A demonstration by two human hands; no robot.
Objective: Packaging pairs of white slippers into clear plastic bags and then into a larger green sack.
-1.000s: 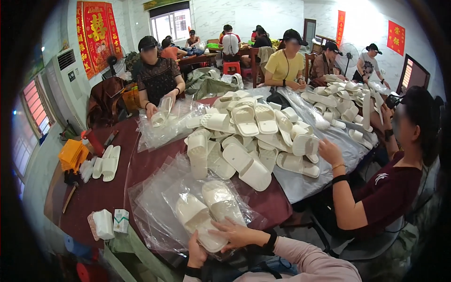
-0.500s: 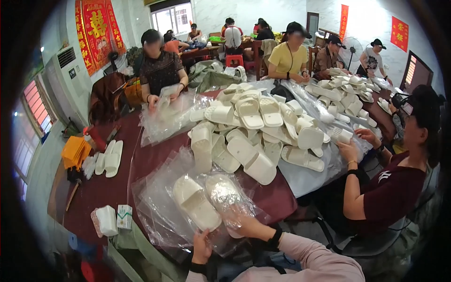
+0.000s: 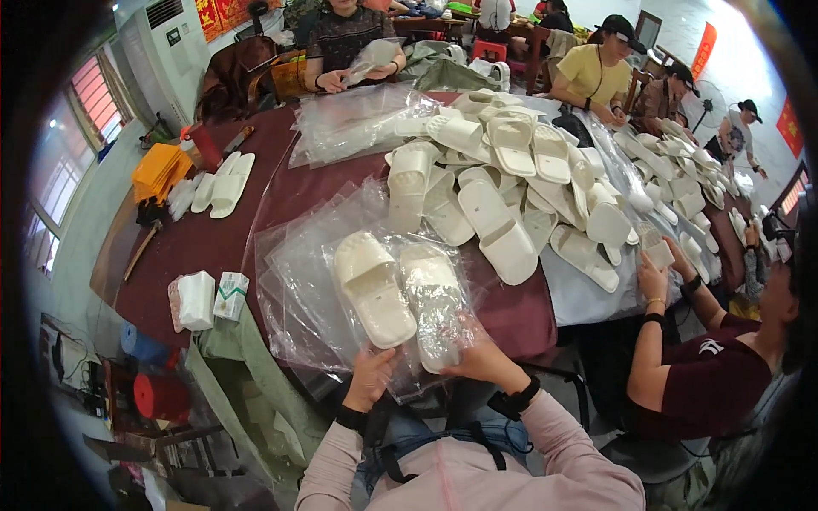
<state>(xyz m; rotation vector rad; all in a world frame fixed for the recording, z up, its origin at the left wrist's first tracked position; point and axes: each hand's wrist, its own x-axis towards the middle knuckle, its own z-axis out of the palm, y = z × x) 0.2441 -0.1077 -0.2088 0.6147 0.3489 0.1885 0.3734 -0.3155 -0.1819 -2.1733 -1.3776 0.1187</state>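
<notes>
Slick clear plastic bags (image 3: 302, 281), if tugged, could slide off the near edge.
Hands apart: the left hand (image 3: 369, 379) meets an uncovered cream-white slipper (image 3: 377, 294), grip unclear; the right hand (image 3: 486, 353) clamps a film-covered cream-white slipper (image 3: 432, 302), both by the near edge of the maroon tabletop (image 3: 217, 266). Open room lies leftward; a cream slipper pile (image 3: 498, 221) crowds beyond.

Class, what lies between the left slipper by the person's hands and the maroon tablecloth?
Overlapping clear plastic bags lie between the left slipper and the tablecloth, as the head view shows.

Red stool (image 3: 489, 51), standing fan (image 3: 706, 107), small carton (image 3: 230, 296)
</notes>
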